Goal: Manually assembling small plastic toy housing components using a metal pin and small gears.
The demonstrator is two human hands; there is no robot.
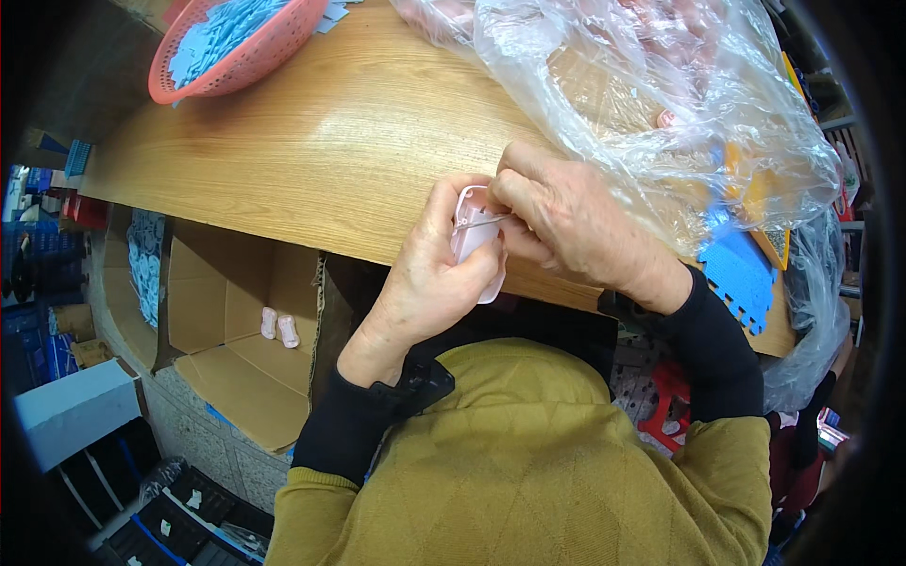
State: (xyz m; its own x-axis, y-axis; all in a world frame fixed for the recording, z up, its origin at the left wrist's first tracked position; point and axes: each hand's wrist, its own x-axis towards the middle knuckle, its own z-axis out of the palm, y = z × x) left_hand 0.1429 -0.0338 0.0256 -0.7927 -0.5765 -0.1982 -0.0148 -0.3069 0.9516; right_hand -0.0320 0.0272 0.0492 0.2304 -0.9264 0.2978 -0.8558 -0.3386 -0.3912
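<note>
My left hand (427,283) is closed round a pale pink plastic shell (469,243), held at the near edge of the table with its hollow side showing. Across the shell runs a thin greyish strand (481,224); whether it is cord or wire I cannot make out. My right hand (571,208) is closed at the shell's right side, its thumb and fingers pinched where the strand ends. The fingers partly cover the shell's right edge and whatever lies inside the pinch.
A coral basket (247,64) of light blue pieces stands far left on the wooden table (330,141). A clear plastic bag (604,104) covers the right side, near a blue foam mat (738,274). Below left, a cardboard box (209,307) holds two pink pieces (288,330).
</note>
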